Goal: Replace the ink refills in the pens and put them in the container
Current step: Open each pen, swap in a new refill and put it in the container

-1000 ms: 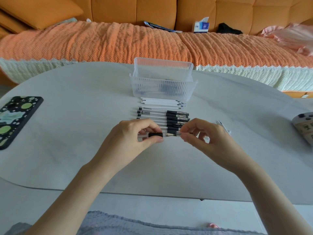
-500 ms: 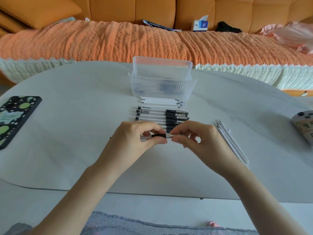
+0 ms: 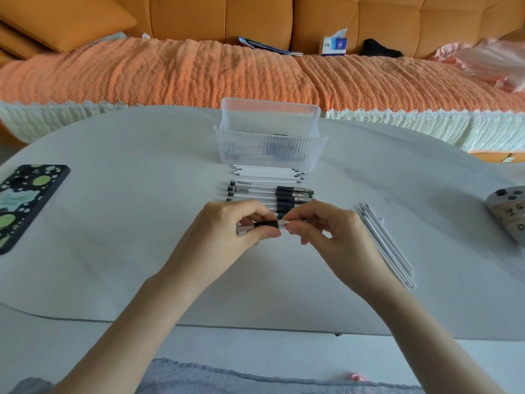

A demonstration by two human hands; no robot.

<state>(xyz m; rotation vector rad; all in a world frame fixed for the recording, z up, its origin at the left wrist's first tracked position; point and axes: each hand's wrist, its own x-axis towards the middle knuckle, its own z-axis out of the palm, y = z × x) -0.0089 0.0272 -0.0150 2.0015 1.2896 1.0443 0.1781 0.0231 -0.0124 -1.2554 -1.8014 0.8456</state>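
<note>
At the centre of the frame, just above the worktop (image 3: 127,237), I see both hands meeting on one pen (image 3: 265,224). The left hand (image 3: 224,234) has its fingers and thumb curled round the barrel at the black grip section. The right hand (image 3: 332,237) pinches the clear tip end between thumb and forefinger, its other fingers loosely curled. The pen lies roughly level, left to right across the picture. Directly behind the hands a row of pens (image 3: 267,191) with black grips lies side by side on the worktop, partly hidden by the knuckles. Beyond that a bundle of white refills (image 3: 267,173) sits just in front of the container (image 3: 270,152), a clear ribbed plastic tub at upper centre. Dark shapes show through its wall, though I cannot tell what they are. To the right of the right hand, loose refills (image 3: 385,244) lie at a slant. A phone (image 3: 25,203) in a spotted case rests at the left edge, and a grey device (image 3: 508,214) at the right edge.
</note>
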